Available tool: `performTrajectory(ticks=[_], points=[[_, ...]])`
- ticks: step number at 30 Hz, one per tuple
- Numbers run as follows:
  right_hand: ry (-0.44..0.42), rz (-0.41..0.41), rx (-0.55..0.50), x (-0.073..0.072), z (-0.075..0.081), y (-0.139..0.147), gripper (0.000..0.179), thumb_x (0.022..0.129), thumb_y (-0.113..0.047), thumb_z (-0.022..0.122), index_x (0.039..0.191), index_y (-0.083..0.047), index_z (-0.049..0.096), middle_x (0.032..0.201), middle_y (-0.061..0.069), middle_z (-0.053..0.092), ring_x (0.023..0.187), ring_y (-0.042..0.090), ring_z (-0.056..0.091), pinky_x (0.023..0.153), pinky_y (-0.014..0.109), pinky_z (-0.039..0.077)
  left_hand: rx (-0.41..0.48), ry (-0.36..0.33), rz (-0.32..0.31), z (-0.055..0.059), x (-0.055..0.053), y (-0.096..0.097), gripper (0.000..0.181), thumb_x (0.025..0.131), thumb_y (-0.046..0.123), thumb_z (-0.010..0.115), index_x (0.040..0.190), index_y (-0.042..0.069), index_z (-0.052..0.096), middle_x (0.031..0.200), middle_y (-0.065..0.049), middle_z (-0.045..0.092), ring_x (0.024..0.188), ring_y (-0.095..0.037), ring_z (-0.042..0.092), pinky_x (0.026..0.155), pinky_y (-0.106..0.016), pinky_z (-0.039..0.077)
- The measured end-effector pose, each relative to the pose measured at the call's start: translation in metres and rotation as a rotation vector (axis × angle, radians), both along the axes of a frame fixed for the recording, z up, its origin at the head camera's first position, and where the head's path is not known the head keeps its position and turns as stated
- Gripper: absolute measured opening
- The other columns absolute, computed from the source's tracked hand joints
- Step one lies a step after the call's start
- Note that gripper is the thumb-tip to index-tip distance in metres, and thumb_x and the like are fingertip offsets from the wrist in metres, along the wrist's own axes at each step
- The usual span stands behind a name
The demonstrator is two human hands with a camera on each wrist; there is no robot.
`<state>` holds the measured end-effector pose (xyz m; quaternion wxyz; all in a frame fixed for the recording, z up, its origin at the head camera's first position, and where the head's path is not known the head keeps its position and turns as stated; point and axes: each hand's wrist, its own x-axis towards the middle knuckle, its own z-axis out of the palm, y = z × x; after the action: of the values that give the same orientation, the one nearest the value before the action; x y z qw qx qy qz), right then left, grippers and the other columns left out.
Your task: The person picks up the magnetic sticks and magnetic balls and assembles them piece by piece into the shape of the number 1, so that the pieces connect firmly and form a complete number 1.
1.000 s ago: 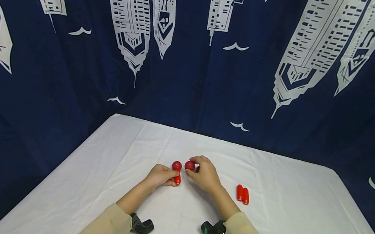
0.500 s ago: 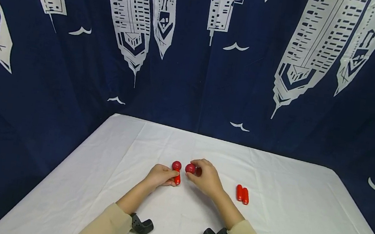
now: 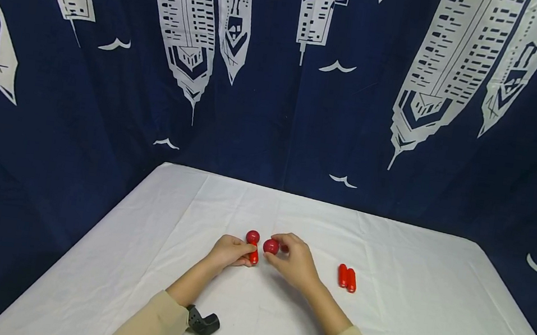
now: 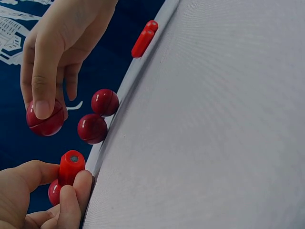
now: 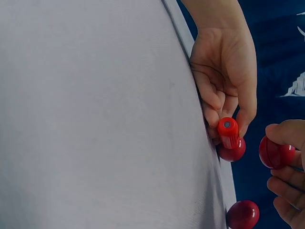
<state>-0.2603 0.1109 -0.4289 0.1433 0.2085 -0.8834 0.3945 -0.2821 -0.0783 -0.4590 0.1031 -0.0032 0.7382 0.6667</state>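
Note:
My left hand (image 3: 228,251) pinches a short red rod (image 3: 254,257) between thumb and fingers. The rod has a small grey metal disc in its near end, seen in both wrist views, and a glossy dark red ball (image 3: 252,237) sits at its far end. Just to the right, my right hand (image 3: 298,261) grips another dark red ball (image 3: 270,246) with thumb and fingertips. This ball is raised and apart from the rod. Beyond it in the left wrist view, two more red balls (image 4: 92,129) rest side by side on the table, mostly hidden behind my right hand in the head view.
Two more red rods (image 3: 343,276) lie side by side on the white-covered table (image 3: 411,322), right of my right forearm. A dark blue curtain (image 3: 263,133) with white building prints hangs behind the table's far edge. Black wrist cameras (image 3: 203,323) stick out at both sleeves.
My right hand has drawn back a little toward me, still holding its ball. The left hand, with its rod and ball, stays in place.

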Motion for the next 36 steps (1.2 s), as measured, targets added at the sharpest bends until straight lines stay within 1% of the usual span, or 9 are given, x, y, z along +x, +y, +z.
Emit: performTrajectory(ticks=[5,10,14,20,28,31,32,33,36], points=[[-0.022,0.023,-0.061,0.005,-0.003,0.000,0.032,0.078,-0.010,0.082,0.106,-0.004,0.069,0.092,0.000,0.065,0.086,0.022,0.063,0.080,0.043,0.054,-0.008,0.000,0.005,0.000,0.000,0.000,0.023,0.089,0.010,0.067,0.087,-0.012,0.068,0.066,-0.010,0.069,0.054,-0.007,0.064,0.055,-0.017,0.053],[-0.047,0.017,-0.127,0.008,-0.006,-0.001,0.030,0.076,-0.009,0.083,0.103,-0.003,0.071,0.092,0.001,0.068,0.080,0.019,0.062,0.074,0.037,0.055,-0.016,0.000,0.010,0.000,0.000,0.001,0.023,0.089,0.011,0.067,0.087,-0.012,0.068,0.065,-0.009,0.068,0.055,-0.008,0.064,0.057,-0.018,0.054],[-0.112,-0.004,-0.196,0.011,-0.010,-0.003,0.030,0.076,-0.011,0.083,0.103,-0.002,0.071,0.090,0.002,0.068,0.077,0.017,0.062,0.071,0.030,0.055,-0.019,0.004,0.008,0.000,0.000,0.001,0.023,0.089,0.011,0.067,0.088,-0.011,0.068,0.064,-0.007,0.067,0.055,-0.008,0.064,0.058,-0.019,0.054],[-0.168,0.021,-0.292,0.015,-0.019,-0.005,0.029,0.077,-0.010,0.081,0.100,0.002,0.069,0.081,0.002,0.064,0.072,0.014,0.061,0.063,0.025,0.054,-0.001,0.002,-0.003,0.000,0.000,0.000,0.023,0.090,0.010,0.066,0.089,-0.013,0.068,0.066,-0.008,0.068,0.056,-0.008,0.064,0.057,-0.018,0.054],[-0.356,0.012,-0.408,0.021,-0.022,-0.012,0.031,0.077,-0.003,0.079,0.104,0.005,0.065,0.086,0.008,0.064,0.078,0.021,0.065,0.066,0.022,0.054,0.016,-0.029,-0.001,0.001,0.000,-0.001,0.026,0.091,0.011,0.066,0.090,-0.014,0.067,0.063,-0.006,0.066,0.055,-0.008,0.064,0.057,-0.018,0.054],[-0.382,0.022,-0.416,0.028,-0.015,-0.016,0.030,0.078,0.002,0.077,0.103,0.008,0.062,0.089,0.012,0.064,0.080,0.024,0.065,0.066,0.020,0.052,0.023,-0.033,-0.005,0.003,0.000,-0.001,0.026,0.091,0.012,0.066,0.090,-0.014,0.068,0.062,-0.005,0.065,0.055,-0.008,0.064,0.058,-0.018,0.054],[-0.388,0.026,-0.416,0.032,-0.010,-0.017,0.030,0.078,0.003,0.076,0.103,0.009,0.061,0.089,0.013,0.064,0.081,0.025,0.065,0.066,0.019,0.052,0.026,-0.035,-0.009,0.008,0.003,-0.001,0.026,0.091,0.011,0.066,0.090,-0.015,0.067,0.062,-0.006,0.066,0.056,-0.009,0.064,0.059,-0.019,0.054],[-0.393,0.032,-0.415,0.032,-0.011,-0.017,0.029,0.078,0.002,0.076,0.102,0.009,0.061,0.089,0.013,0.064,0.081,0.025,0.065,0.067,0.019,0.052,0.026,-0.037,-0.014,0.011,0.005,-0.002,0.026,0.091,0.011,0.065,0.091,-0.015,0.067,0.063,-0.006,0.066,0.057,-0.009,0.065,0.060,-0.019,0.055],[-0.369,0.056,-0.395,0.033,-0.014,-0.017,0.028,0.078,-0.001,0.077,0.100,0.007,0.061,0.087,0.011,0.064,0.078,0.021,0.066,0.067,0.021,0.053,0.020,-0.042,-0.019,0.010,0.004,-0.002,0.027,0.092,0.011,0.065,0.091,-0.015,0.067,0.063,-0.006,0.066,0.057,-0.009,0.065,0.061,-0.020,0.055]])
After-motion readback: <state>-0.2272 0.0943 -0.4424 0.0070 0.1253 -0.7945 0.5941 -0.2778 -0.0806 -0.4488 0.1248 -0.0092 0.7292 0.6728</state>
